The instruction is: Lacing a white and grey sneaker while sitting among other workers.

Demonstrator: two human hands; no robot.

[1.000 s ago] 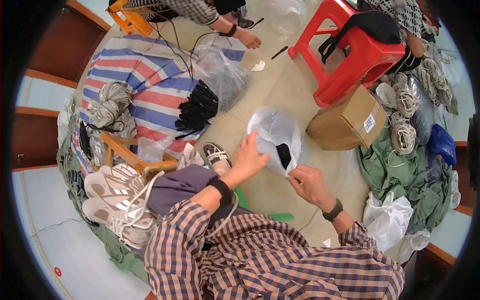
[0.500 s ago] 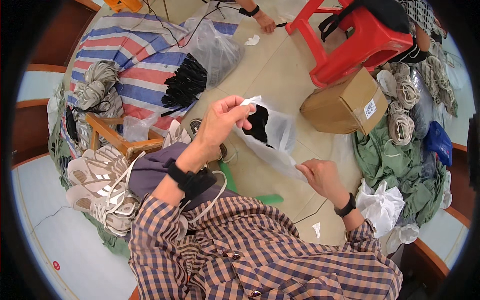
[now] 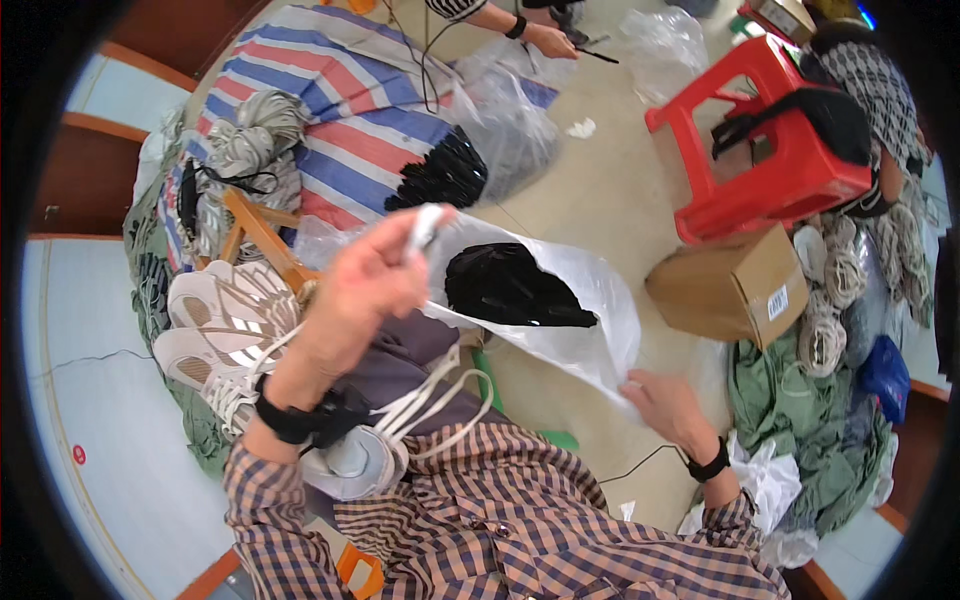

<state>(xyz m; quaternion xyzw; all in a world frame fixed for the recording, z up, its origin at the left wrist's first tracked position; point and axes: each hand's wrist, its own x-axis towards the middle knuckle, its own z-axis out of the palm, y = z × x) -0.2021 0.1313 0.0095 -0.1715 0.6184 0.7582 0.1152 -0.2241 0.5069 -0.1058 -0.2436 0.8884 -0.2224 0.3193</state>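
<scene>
Two hands at work here, both mine, and one plastic bag (image 3: 612, 300) stretched between them. My left hand (image 3: 365, 285) is up on the near left, thumb and fingers pinching a white bit of the bag's edge; my right hand (image 3: 665, 405) is lower, pinching the opposite edge. So the one bag hangs open over the floor (image 3: 545, 375), its mouth pulled wide, and inside sits one dark mass of black pieces (image 3: 515, 290), too bunched for me to count.

Two dark wristbands, one on each of my wrists. Over to my left, at least two beige-and-white sneakers (image 3: 225, 305) lie soles outward. Ahead, one striped sheet (image 3: 350, 140), and on it one heap of black strips (image 3: 445, 175), right at a second, clear bag (image 3: 510, 130). Past that, one co-worker's hand (image 3: 550, 40) holds one thin black piece.

Ahead on the right, one red stool (image 3: 780, 185) with one black bag (image 3: 830, 120) on it, one cardboard box (image 3: 730, 285) just nearer me, and one blue bag (image 3: 885, 380) farther right. Two white scraps (image 3: 582, 128) on the floor, well apart.
</scene>
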